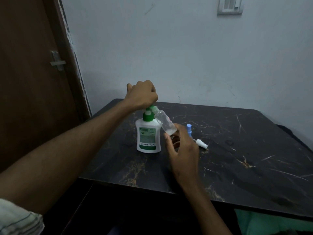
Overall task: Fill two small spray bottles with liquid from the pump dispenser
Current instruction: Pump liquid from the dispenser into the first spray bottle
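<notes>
Dark marbled counter (220,150): left hand (142,95) fisted over pump dispenser (148,134) head; right hand (183,150) pinches tilted clear spray bottle (165,122) at nozzle. First fill barely begun; blue bottle (189,130) apparently waits, white sprayer cap (201,144) off.

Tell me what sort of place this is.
Probably a plain room in a home: a dark marble-patterned table pushed against a painted wall, a brown wooden door with a metal latch on the left, and a wall switch plate above.
</notes>
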The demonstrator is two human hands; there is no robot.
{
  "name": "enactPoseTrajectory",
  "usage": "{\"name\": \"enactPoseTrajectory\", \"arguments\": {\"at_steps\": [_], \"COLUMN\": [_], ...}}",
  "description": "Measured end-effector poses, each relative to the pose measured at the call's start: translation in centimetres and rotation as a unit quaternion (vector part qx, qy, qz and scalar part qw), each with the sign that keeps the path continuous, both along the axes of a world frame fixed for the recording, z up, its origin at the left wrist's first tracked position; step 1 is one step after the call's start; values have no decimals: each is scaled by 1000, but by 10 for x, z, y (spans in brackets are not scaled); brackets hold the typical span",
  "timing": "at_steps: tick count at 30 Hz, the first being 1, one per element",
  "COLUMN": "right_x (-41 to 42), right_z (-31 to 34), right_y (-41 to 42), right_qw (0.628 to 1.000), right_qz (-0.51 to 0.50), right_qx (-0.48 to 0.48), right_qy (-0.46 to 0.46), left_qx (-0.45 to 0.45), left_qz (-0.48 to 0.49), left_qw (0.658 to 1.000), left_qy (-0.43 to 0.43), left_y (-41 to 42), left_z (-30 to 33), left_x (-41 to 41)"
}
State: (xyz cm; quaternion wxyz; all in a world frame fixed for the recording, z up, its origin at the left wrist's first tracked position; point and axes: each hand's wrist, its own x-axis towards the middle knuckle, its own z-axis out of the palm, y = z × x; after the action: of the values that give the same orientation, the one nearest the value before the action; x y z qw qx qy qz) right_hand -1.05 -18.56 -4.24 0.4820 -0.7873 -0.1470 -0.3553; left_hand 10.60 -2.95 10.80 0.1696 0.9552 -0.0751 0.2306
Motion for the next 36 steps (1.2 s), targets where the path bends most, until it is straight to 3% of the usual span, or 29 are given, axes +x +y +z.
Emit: {"name": "enactPoseTrajectory", "arguments": {"at_steps": [15,36], "right_x": [2,0], "right_z": [-2,-1], "right_y": [-1,-2], "right_qw": [1000,999], "right_qz": [13,25], "right_qx": [23,30], "right_qy": [-2,4], "left_qx": [-13,41], "left_qz": [-5,8], "left_qw": [1000,999], "left_qy": [1,-16], "left_y": [-1,-2], "left_z": [-4,4], "left_x": [3,-3]}}
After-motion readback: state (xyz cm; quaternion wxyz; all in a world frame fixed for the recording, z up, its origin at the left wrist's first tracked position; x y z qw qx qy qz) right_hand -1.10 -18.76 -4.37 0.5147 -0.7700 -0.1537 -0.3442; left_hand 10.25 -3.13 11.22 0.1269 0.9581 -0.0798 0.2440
